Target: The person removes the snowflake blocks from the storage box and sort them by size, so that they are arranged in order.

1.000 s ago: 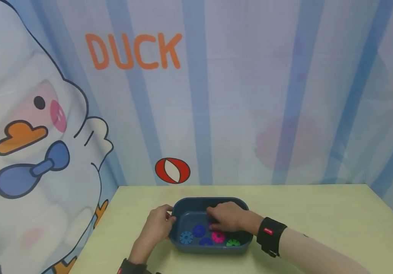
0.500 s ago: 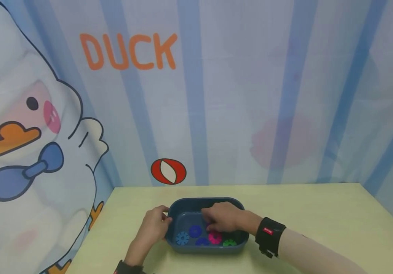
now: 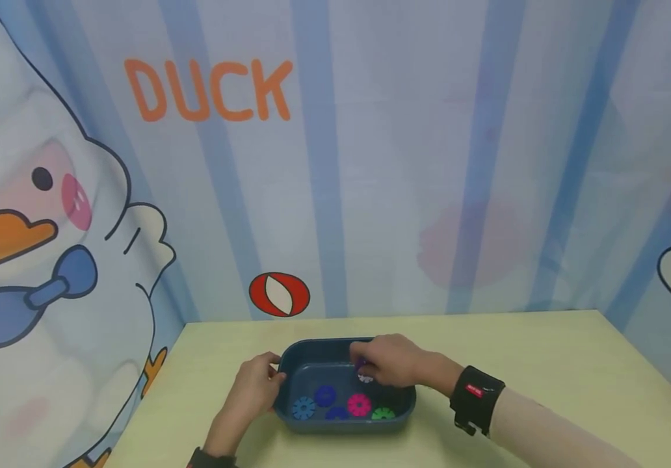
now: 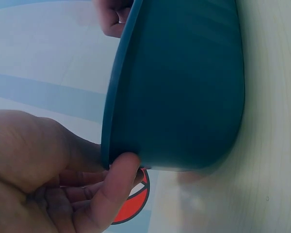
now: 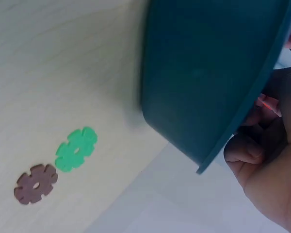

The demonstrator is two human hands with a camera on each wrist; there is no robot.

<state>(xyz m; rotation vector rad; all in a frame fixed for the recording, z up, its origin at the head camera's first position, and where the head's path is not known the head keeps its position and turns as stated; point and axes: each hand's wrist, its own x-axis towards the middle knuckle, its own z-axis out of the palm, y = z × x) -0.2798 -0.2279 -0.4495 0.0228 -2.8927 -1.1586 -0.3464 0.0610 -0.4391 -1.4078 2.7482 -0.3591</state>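
My left hand [image 3: 256,383] pinches the left rim of a dark blue plastic basin [image 3: 318,426]; the left wrist view shows a finger on its outer wall [image 4: 184,87]. My right hand [image 3: 396,361] is over the basin's back right part, fingers curled down. A purple notched disc [image 3: 360,364] shows between its fingers, partly hidden, and a whitish notched piece [image 3: 366,377] is just under the fingertips. On the basin floor lie notched discs: light blue [image 3: 303,408], dark blue [image 3: 326,396], another dark blue [image 3: 337,413], pink [image 3: 359,405] and green [image 3: 383,414].
The basin stands on a pale yellow table [image 3: 517,364]. In the right wrist view a green notched disc [image 5: 76,149] and a brownish one [image 5: 36,184] lie on the table outside the basin. A printed curtain [image 3: 382,162] hangs behind the table.
My right hand has risen and drawn back to the right, with purple and whitish pieces now showing at its fingers. The left hand stays on the rim. The head view has swung slightly right.
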